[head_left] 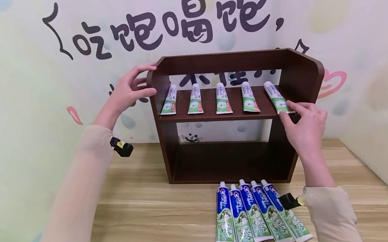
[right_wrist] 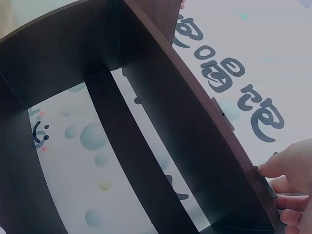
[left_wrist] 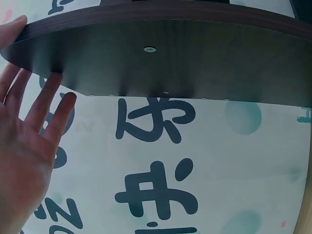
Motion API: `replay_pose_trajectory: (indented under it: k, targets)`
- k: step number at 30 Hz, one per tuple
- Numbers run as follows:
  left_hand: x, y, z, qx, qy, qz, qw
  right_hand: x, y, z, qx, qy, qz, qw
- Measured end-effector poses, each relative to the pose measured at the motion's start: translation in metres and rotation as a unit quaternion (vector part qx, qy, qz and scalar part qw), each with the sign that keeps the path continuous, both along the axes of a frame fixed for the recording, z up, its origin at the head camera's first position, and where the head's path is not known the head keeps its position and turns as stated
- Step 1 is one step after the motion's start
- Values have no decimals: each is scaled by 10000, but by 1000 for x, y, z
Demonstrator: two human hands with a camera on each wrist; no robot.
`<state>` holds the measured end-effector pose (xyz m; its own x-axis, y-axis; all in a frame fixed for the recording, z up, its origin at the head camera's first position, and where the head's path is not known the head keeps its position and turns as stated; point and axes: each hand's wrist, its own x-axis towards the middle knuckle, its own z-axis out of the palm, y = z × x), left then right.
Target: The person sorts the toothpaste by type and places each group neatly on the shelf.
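My left hand (head_left: pixel 126 91) holds the upper left corner of a dark brown two-tier shelf (head_left: pixel 226 60). In the left wrist view, that hand's thumb is at the panel's edge and its fingers (left_wrist: pixel 46 105) spread against the outer side. Five-odd small white-and-green toothpaste tubes lie spaced in a row on the upper tier, caps to the back. At the row's right end, my right hand (head_left: pixel 304 124) pinches the flat end of a toothpaste tube (head_left: pixel 275 95) between thumb and fingers. The right wrist view shows this hand (right_wrist: pixel 290 183) at the board's front edge, the tube mostly hidden.
Several larger blue-and-green toothpaste tubes (head_left: pixel 253 212) lie side by side, partly overlapping, on the wood-grain table (head_left: pixel 147 210) before the shelf. The shelf's lower tier (head_left: pixel 222 160) sits just behind them. A printed wall (head_left: pixel 169 0) with black lettering rises behind.
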<state>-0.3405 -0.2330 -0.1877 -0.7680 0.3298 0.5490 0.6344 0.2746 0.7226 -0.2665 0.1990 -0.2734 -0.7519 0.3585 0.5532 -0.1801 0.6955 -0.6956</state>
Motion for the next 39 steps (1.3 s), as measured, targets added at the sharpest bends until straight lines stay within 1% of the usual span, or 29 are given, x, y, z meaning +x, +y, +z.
replay_pose_trajectory:
  k: [3, 5, 8, 10, 12, 13, 15, 18, 21, 23, 27, 30, 34, 39]
  targets:
    - [0, 0, 2, -99, -39, 49, 9999, -1, -1, 1, 19, 4, -10, 10000]
    - [2, 1, 3, -234, -38, 118, 9996, -1, -1, 1, 32, 18, -15, 10000]
    - [11, 5, 8, -457, -16, 252, 9986, -1, -2, 1, 41, 21, -21, 10000]
    - [19, 8, 11, -595, 23, 333, 9977, -1, -2, 1, 36, -18, -29, 10000]
    - [24, 10, 13, -602, 13, 346, 9976, -1, -2, 1, 30, -46, -45, 10000]
    - [24, 10, 13, -573, 5, 325, 9978, -1, -2, 1, 30, -62, -52, 10000]
    - [23, 9, 12, -494, -2, 273, 9984, -2, -2, 1, 37, -66, -58, 10000]
    - [14, 5, 7, -403, 4, 243, 9989, -2, -2, 0, 46, -6, -58, 10000]
    - [6, 2, 2, -346, 67, 213, 9992, -1, -1, -1, 42, 148, -63, 9999]
    - [2, 1, 0, -341, 128, 223, 9991, 1, 0, 0, 60, 216, -76, 9997]
    - [-1, 3, -1, -339, 202, 255, 9989, 8, 2, 2, 122, 346, -53, 9993]
    - [0, 3, -1, -355, 228, 314, 9986, 14, 2, 3, 190, 538, 3, 9984]
    - [2, 3, 0, -388, 204, 320, 9985, 21, 3, 2, 304, 772, 78, 9965]
    - [3, 4, -1, -429, 226, 356, 9982, 30, 3, 0, 372, 881, 226, 9952]
